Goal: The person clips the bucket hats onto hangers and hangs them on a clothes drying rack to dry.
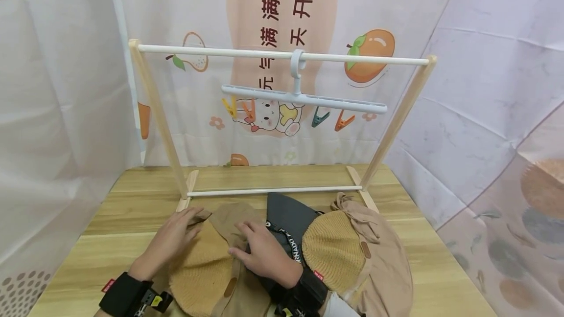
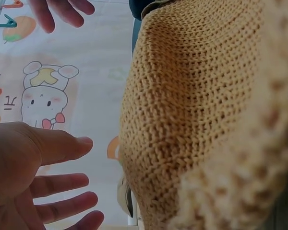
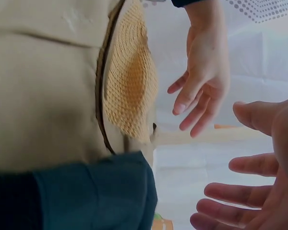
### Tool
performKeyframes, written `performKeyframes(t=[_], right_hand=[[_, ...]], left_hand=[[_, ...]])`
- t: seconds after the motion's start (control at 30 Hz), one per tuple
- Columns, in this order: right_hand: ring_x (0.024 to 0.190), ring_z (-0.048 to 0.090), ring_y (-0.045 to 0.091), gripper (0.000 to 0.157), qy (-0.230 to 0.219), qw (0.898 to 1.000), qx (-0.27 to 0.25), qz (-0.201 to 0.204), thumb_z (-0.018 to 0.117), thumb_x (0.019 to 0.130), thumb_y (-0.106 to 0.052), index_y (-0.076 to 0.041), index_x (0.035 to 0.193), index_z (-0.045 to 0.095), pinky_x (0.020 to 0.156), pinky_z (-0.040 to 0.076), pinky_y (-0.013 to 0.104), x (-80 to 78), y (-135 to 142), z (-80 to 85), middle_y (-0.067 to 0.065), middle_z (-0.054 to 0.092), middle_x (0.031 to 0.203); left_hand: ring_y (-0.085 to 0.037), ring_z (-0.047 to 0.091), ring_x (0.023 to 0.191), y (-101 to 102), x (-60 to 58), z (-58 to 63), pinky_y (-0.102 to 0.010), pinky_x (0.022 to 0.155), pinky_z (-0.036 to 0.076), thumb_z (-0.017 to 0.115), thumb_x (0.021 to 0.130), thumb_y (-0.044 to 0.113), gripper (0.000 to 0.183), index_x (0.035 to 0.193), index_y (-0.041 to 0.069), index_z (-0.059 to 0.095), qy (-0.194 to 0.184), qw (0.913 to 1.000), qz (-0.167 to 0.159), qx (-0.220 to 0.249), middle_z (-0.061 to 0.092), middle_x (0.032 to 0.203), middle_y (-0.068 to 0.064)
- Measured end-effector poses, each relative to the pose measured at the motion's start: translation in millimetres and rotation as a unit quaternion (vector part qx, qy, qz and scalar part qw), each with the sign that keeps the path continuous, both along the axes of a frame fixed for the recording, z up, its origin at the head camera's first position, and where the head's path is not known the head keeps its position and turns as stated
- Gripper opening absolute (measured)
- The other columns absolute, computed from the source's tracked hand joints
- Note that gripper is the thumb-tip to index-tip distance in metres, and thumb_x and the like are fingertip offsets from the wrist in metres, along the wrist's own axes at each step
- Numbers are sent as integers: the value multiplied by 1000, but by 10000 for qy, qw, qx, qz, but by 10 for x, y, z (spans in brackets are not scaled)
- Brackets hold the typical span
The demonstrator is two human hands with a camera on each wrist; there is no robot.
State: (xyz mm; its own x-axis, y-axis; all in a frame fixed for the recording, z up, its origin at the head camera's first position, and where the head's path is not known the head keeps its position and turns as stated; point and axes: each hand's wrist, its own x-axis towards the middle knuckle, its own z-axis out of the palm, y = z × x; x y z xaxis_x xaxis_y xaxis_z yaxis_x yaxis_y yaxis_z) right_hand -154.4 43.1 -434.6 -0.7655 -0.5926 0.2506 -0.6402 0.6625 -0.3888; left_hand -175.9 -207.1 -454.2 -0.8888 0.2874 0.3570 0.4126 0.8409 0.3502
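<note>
Over the left sun hat, which has a yellow woven crown (image 1: 200, 263) and beige cloth brim (image 1: 235, 216), my left hand (image 1: 169, 238) is held with fingers extended. My right hand (image 1: 266, 251) hovers above the same brim and the dark grey hat (image 1: 288, 214), thumb and fingers spread. Nothing is gripped by either hand. The left wrist view has the woven crown (image 2: 192, 105) beside the extended fingers (image 2: 67, 196). In the right wrist view both hands stand apart from the woven crown (image 3: 132, 76). A lettered strap (image 1: 286, 238) lies on the grey hat.
A second woven sun hat (image 1: 332, 248) with a beige brim lies at the right. Behind the hats stands a wooden rack (image 1: 154, 97) with a white top rod (image 1: 211, 52). A light blue hanger (image 1: 264, 93) hangs from it, with several clips, including a teal clip (image 1: 320, 117).
</note>
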Motion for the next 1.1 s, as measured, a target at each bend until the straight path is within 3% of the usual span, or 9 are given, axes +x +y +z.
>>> performKeyframes(t=[0.23,0.37,0.57,0.67,0.83,1.1], right_hand=[[115,50,22,57,-295,9994,83,151,49,93,-49,-13,136,44,92,48,37,48,-104,-26,9,55,127],[116,49,21,59,-521,9981,128,288,47,93,-50,-12,138,43,92,47,37,66,-128,-44,9,54,128],[115,50,20,58,-850,9953,140,437,49,92,-49,-13,138,44,90,48,35,124,-188,-71,9,53,129],[112,51,16,57,-1042,9926,95,623,50,92,-49,-13,136,46,88,49,30,163,-233,-81,8,54,127],[108,52,9,56,-1261,9881,111,871,52,92,-47,-13,135,47,84,48,22,214,-295,-105,4,55,124],[98,50,3,55,-991,9903,434,873,53,90,-50,-15,131,50,77,45,15,272,-391,-157,-3,56,113]], left_hand=[[-39,55,105,-47,-20,-29,-56,83,48,69,80,4,44,123,7,57,-102,9999,-126,28,62,119,-17],[-33,59,100,-65,-45,-22,-50,77,52,69,79,-1,46,122,12,60,-359,9987,-288,222,65,116,-11],[-27,64,84,-99,-55,-36,-39,66,54,68,80,-1,31,110,6,66,-686,9973,-250,119,70,103,-13],[-26,64,86,-119,-45,-62,-40,69,54,67,80,0,29,108,6,67,-785,9965,-278,104,70,103,-12],[-31,61,97,-166,-5,-87,-51,80,52,69,72,-11,42,109,8,67,-794,9961,-387,-57,69,107,-9],[-30,60,102,-204,-11,-90,-53,85,49,63,69,-17,49,108,12,67,-1066,9924,-563,-262,69,108,-6]])
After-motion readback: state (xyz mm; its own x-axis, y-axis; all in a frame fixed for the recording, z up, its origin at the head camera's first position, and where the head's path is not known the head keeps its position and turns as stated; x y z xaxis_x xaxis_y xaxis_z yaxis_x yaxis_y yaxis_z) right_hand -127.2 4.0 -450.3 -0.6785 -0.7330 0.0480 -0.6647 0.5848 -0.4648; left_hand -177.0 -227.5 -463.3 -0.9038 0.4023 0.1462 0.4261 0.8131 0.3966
